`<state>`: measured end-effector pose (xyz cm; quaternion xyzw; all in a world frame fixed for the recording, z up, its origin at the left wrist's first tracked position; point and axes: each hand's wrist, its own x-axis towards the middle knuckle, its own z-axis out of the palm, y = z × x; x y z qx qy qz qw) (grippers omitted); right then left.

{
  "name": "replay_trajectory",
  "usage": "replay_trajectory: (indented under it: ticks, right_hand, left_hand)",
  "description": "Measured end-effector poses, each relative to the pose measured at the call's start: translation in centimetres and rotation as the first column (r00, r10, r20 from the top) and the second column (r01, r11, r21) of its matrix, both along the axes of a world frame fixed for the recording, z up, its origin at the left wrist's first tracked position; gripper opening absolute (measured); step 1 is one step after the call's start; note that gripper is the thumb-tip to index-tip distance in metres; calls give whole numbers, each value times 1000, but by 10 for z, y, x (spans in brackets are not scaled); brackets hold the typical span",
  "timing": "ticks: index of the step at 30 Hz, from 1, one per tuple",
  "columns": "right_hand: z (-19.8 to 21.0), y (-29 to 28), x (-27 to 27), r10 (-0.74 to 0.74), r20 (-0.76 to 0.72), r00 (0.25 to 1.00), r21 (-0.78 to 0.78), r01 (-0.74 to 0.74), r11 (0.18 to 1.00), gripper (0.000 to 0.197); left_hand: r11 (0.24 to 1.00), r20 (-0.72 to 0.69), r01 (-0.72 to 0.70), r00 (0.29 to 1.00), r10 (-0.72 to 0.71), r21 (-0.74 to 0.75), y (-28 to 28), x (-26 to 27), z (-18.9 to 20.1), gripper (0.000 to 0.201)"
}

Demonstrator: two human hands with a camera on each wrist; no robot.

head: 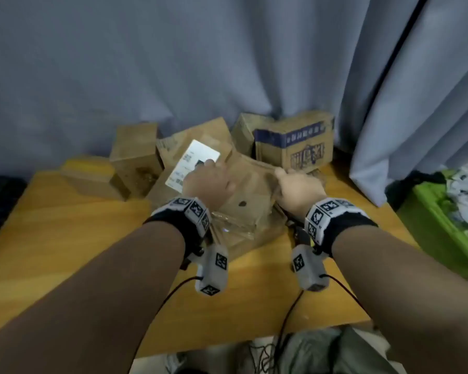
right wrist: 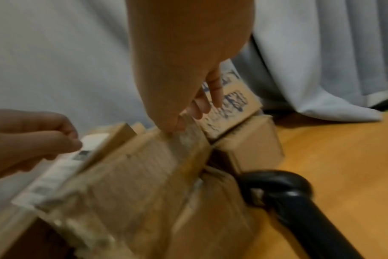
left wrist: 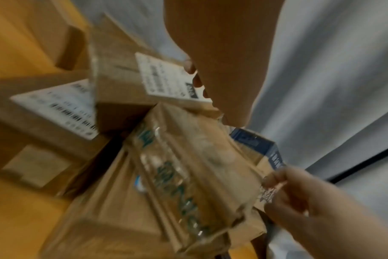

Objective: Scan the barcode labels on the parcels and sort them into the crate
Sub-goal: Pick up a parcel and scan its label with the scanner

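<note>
A crumpled brown parcel (head: 249,195) with clear tape (left wrist: 177,175) lies mid-table. My right hand (head: 295,184) pinches its far right edge; in the right wrist view its fingers (right wrist: 199,105) curl over that edge. Just behind leans a flat box with a white barcode label (head: 193,163). My left hand (head: 206,179) curls its fingers (left wrist: 196,78) round that labelled box's edge (left wrist: 166,78), the palm over the taped parcel's corner. A green crate (head: 438,225) sits off the table to the right, white wrapping inside.
Several more cardboard boxes crowd the back of the wooden table (head: 65,252), one with blue print (head: 295,147) and one with a barcode label (left wrist: 62,108). A black handled object (right wrist: 288,201) lies beside the parcel. Grey curtains (head: 173,63) hang behind.
</note>
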<state>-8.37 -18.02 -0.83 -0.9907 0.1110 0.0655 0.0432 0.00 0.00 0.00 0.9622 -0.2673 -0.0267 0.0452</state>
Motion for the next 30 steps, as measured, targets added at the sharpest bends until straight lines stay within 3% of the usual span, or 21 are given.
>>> replay_trajectory:
  ticks: [6,12,17,21,24,26,30]
  right_hand:
    - [-71,-24,-38,-294,-230,928,95,322,942,34]
    - [-147,-28,-60,-501,-389,773,354,627,694,6]
    - [-175,-16,-70,-676,-322,663,499,726,473,46]
    - [-168,-8,-68,-800,-209,562,709,651,272,34]
    - [-137,1,-64,-929,-28,370,879,452,154,31]
    - [-110,3,-56,-939,79,336,931,312,189,38]
    - [-41,13,-26,-829,282,483,924,96,370,44]
  left_hand:
    - [998,-15,-8,1000,8,-61,12,-16,-40,46]
    - [966,55,4,998,11,-259,16,-24,-51,24]
    - [956,58,-18,998,37,-294,21,-27,-66,25]
    - [945,47,-10,999,27,-326,26,-27,-72,22]
    - [934,55,34,998,-15,-355,30,-20,-67,18]
    - [935,58,41,998,-22,-353,34,-12,-61,18]
    - [938,86,-20,995,53,-346,54,15,-44,26]
